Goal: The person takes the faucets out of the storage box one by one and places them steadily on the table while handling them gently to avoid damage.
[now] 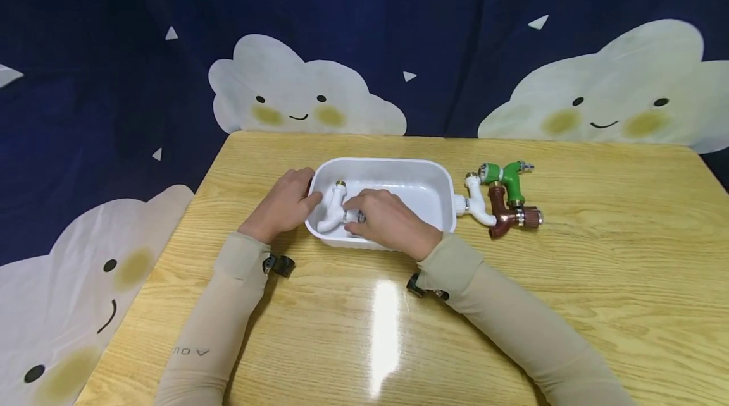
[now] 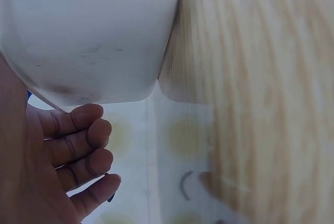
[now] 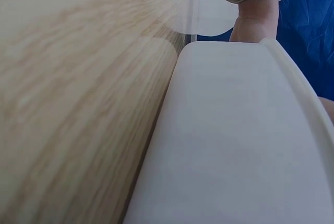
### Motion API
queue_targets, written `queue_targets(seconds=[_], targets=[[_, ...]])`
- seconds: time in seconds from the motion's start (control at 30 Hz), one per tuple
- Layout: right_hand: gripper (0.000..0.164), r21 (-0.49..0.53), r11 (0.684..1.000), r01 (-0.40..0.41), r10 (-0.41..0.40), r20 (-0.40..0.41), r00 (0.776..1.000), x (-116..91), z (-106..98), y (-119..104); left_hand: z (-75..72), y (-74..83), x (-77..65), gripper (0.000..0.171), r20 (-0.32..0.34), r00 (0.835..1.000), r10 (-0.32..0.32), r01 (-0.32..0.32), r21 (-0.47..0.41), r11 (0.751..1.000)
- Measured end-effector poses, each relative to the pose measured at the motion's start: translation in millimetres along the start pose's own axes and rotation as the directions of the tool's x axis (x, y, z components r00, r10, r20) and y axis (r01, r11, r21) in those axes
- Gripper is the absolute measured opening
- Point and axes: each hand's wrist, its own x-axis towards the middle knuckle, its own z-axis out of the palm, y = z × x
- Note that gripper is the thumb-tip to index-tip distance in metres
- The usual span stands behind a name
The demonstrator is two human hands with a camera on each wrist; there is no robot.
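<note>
A white plastic basin [image 1: 393, 163] sits on the wooden table, with a white tap [image 1: 337, 201] lying inside its left part. My right hand [image 1: 393, 219] reaches over the near rim and pinches the tap's ribbed handle; the palm side is hidden. At the basin's left end, my left hand [image 1: 285, 203] holds the rim, thumb over the edge and curled fingers [image 2: 91, 164] outside. The left wrist view shows the basin's outer wall [image 2: 94, 36] close by those fingers. In the right wrist view the basin's long side [image 3: 235, 130] fills the lower right, and the right hand is out of sight.
Right of the basin, a second white tap [image 1: 477, 196], a green tap [image 1: 512, 183] and a brown tap [image 1: 498, 209] lie bunched together. A dark blue curtain [image 1: 444, 26] with printed clouds hangs behind the wooden table [image 1: 615, 254].
</note>
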Motion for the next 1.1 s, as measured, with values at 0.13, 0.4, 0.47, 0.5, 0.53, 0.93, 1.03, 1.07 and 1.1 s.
queue_targets(seconds=[0.13,0.4,0.47,0.5,0.53,0.93,1.03,1.07,1.1], targets=[[0.038,0.008,1.0,-0.002,0.002,-0.006,1.0,0.2,0.7,0.0,0.0,-0.8,-0.4,0.033,0.0,1.0,0.001,-0.001,0.0,1.0],[0.033,-0.007,1.0,-0.016,0.016,-0.038,0.999,-0.4,2.2,0.1,0.3,-1.3,-0.7,0.03,-0.004,1.0,0.005,-0.005,-0.002,1.0],[0.032,-0.016,1.0,-0.017,0.016,-0.048,0.999,-0.7,2.2,0.0,0.4,-1.3,-0.8,0.03,-0.005,1.0,0.006,-0.006,-0.003,1.0],[0.031,-0.017,1.0,-0.017,0.016,-0.05,0.999,-0.7,2.3,-0.1,0.4,-1.4,-1.0,0.03,-0.006,1.0,0.006,-0.006,-0.002,1.0],[0.031,-0.018,1.0,-0.018,0.018,-0.051,0.999,-0.8,2.3,-0.2,0.3,-1.3,-1.1,0.029,-0.006,1.0,0.008,-0.008,-0.001,1.0],[0.027,-0.053,0.999,-0.009,0.005,-0.077,0.997,-2.4,2.9,-0.1,1.1,-1.5,-1.5,0.025,-0.016,1.0,0.014,-0.014,0.002,1.0],[0.026,-0.06,0.998,-0.015,0.011,-0.078,0.997,-2.5,2.6,-0.5,0.8,-1.0,-1.4,0.026,-0.014,1.0,0.01,-0.01,0.0,1.0],[0.026,-0.062,0.998,-0.019,0.014,-0.078,0.997,-2.5,2.5,-0.6,0.6,-0.8,-1.4,0.026,-0.013,1.0,0.009,-0.009,0.0,1.0],[0.025,-0.065,0.998,-0.023,0.018,-0.077,0.997,-2.5,2.4,-0.7,0.4,-0.7,-1.3,0.027,-0.012,1.0,0.009,-0.01,-0.001,1.0]])
